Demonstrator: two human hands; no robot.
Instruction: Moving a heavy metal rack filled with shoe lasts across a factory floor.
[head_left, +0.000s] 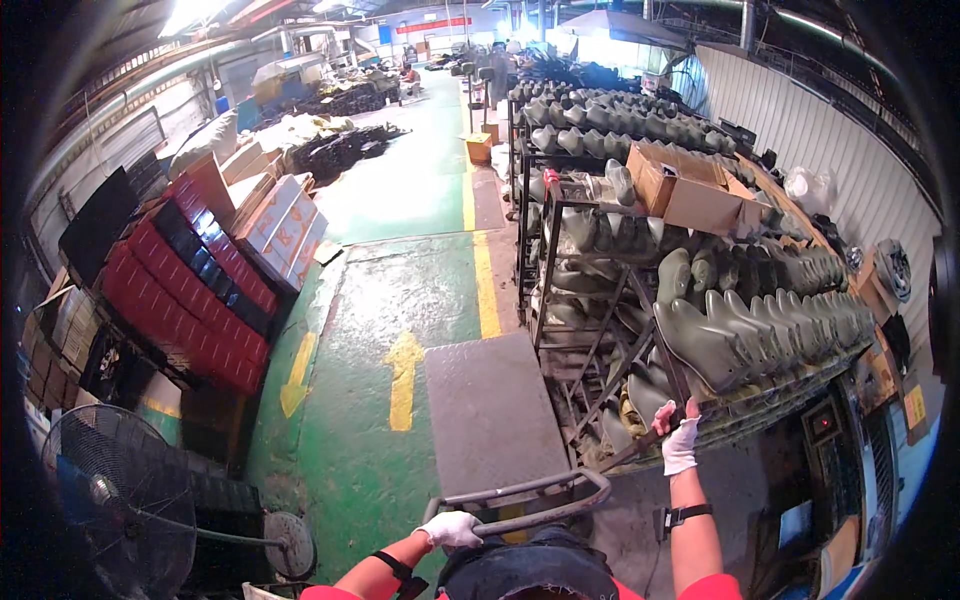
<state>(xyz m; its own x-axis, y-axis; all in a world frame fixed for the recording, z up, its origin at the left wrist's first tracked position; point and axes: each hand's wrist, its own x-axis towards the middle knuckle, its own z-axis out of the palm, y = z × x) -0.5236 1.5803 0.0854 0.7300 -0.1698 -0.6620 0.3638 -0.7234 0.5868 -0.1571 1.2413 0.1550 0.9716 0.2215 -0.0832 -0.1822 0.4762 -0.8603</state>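
Observation:
My left hand (452, 530), in a white glove with bare fingertips, is wrapped round the left end of a grey tubular handle (545, 487) in front of my body. My right hand (680, 446), gloved the same way, reaches forward to the right and is closed round a dark metal bar (640, 446) at the near corner of a rack. The rack (545, 270) carries tiers of dark grey-green foot-shaped forms (705, 340), several in each row. What the handle is fixed to is hidden below my body.
Left stand stacked red boxes (190, 300), white-brown cartons (285, 230) and a large fan (120, 500). An open cardboard box (690, 190) sits atop the rack. A grey plate (495, 405) lies on the green floor (350, 480). Farther off stands an orange bin (478, 150).

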